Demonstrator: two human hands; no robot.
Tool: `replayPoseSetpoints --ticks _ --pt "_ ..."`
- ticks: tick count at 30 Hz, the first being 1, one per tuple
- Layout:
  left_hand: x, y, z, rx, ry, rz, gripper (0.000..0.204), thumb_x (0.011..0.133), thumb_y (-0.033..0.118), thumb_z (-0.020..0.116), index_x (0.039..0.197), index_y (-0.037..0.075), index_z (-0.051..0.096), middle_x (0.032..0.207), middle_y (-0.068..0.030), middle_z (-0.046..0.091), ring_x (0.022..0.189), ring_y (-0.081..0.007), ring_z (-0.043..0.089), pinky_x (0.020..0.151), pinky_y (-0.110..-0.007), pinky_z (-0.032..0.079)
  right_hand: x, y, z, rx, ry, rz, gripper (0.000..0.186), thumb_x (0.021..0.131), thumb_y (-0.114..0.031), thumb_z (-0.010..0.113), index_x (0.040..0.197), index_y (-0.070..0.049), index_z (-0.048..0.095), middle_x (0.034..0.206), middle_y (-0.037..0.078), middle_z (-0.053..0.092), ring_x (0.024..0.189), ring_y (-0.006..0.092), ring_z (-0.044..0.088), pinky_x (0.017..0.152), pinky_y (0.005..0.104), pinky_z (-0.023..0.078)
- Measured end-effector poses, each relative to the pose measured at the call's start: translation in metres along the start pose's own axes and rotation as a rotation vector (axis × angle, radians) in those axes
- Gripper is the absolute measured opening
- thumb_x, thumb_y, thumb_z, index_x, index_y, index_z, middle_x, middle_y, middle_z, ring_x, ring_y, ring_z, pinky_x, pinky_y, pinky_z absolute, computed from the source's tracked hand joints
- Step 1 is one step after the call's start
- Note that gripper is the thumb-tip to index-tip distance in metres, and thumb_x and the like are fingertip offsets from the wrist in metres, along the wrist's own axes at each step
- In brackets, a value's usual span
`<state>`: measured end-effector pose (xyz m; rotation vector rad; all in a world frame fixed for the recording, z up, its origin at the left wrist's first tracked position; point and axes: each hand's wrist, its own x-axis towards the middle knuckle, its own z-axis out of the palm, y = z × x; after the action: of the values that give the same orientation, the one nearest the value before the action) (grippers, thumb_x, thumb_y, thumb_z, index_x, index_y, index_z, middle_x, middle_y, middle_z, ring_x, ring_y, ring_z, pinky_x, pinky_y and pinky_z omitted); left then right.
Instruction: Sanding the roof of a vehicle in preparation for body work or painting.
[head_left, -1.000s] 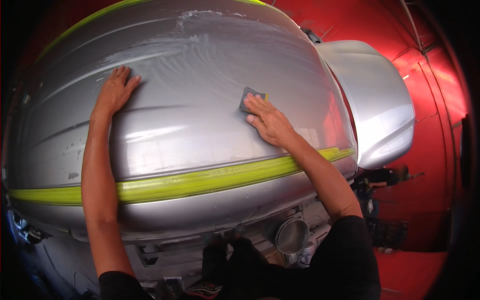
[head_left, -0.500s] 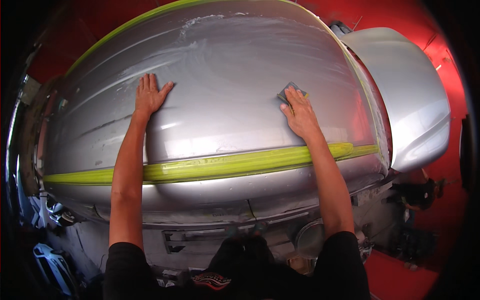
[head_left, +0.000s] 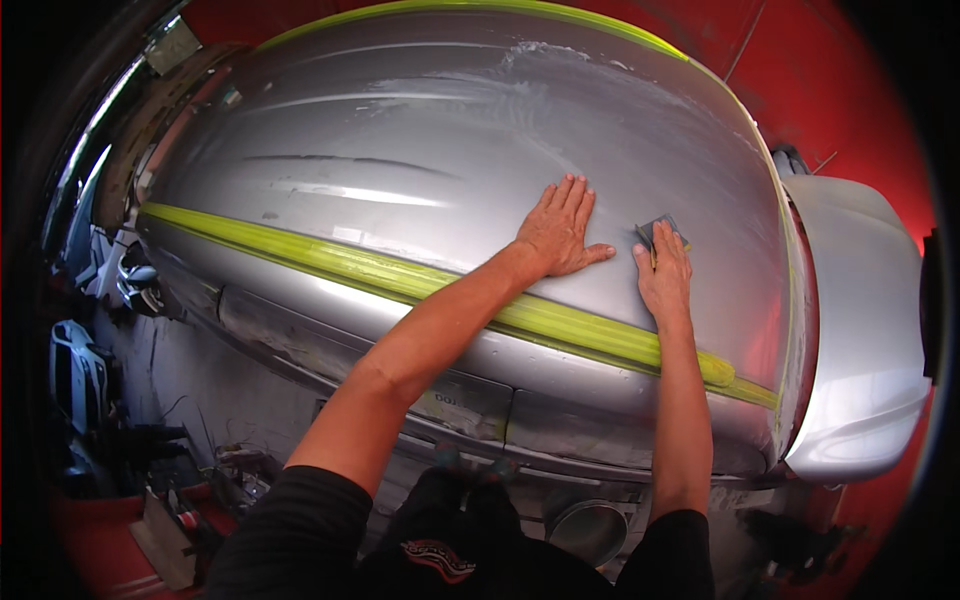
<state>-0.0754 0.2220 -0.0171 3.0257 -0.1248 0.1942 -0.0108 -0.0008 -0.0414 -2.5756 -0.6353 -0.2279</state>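
A silver car roof (head_left: 420, 150), wet-looking and streaked with whitish residue toward its far side, fills the middle of the view. My left hand (head_left: 562, 228) lies flat on it with fingers apart and nothing in them. To its right, my right hand (head_left: 668, 280) presses a dark grey sanding pad (head_left: 654, 226) against the roof. The pad has a yellowish edge and partly hides beneath my fingers. Yellow-green masking tape (head_left: 330, 260) runs along the near edge of the roof, passing under both my forearms.
More tape (head_left: 480, 8) lines the far roof edge. A silver curved body panel (head_left: 870, 300) stands out at the right. Below me, beside my legs, is a round bucket (head_left: 590, 530). Car parts (head_left: 78, 375) stand on the floor at the left, and a red wall (head_left: 840, 120) rises behind.
My left hand has slid right across the roof, close to my right hand. The view has turned, and the right hand with the sanding pad still rests near the roof's right end.
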Motion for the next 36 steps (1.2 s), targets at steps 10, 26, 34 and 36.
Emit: replayPoseSetpoints --ticks 10,26,34,36 --pt "-0.102 -0.088 -0.041 -0.073 -0.086 -0.176 0.085 0.106 0.065 0.031 0.156 -0.003 0.034 0.165 -0.0244 0.03 0.155 -0.0396 0.024 0.126 -0.048 0.024 0.0 0.003 0.0 -0.049 0.016 -0.071 0.053 0.107 -0.031 0.051 0.149 0.0 0.05 0.159 0.019 0.044 0.149 0.0388 0.037 0.122 0.0502 0.028" --pt "-0.19 -0.173 -0.07 -0.064 0.278 -0.505 0.059 0.103 0.055 0.049 0.128 0.005 0.068 0.146 -0.0184 0.058 0.139 -0.0374 0.052 0.113 -0.045 0.044 0.0 0.003 0.003 -0.079 0.068 -0.076 0.051 0.102 -0.03 0.057 0.144 -0.001 0.056 0.154 0.019 0.05 0.142 0.0379 0.045 0.118 0.0501 0.034" --pt "-0.192 -0.168 -0.075 -0.064 0.301 -0.436 0.048 0.106 0.046 0.047 0.122 0.009 0.074 0.138 -0.016 0.065 0.132 -0.0409 0.057 0.105 -0.049 0.051 -0.016 -0.005 -0.024 0.14 0.228 -0.028 0.047 0.106 -0.035 0.052 0.138 -0.001 0.059 0.14 0.023 0.061 0.134 0.0417 0.053 0.11 0.0488 0.042" --pt "-0.194 -0.166 -0.076 -0.061 0.323 -0.389 0.048 0.106 0.046 0.048 0.118 0.008 0.074 0.134 -0.0161 0.066 0.128 -0.0414 0.059 0.103 -0.049 0.052 -0.033 -0.004 -0.045 0.348 0.293 0.215 0.049 0.107 -0.039 0.05 0.13 0.004 0.061 0.109 0.025 0.071 0.108 0.0425 0.066 0.097 0.0476 0.05"
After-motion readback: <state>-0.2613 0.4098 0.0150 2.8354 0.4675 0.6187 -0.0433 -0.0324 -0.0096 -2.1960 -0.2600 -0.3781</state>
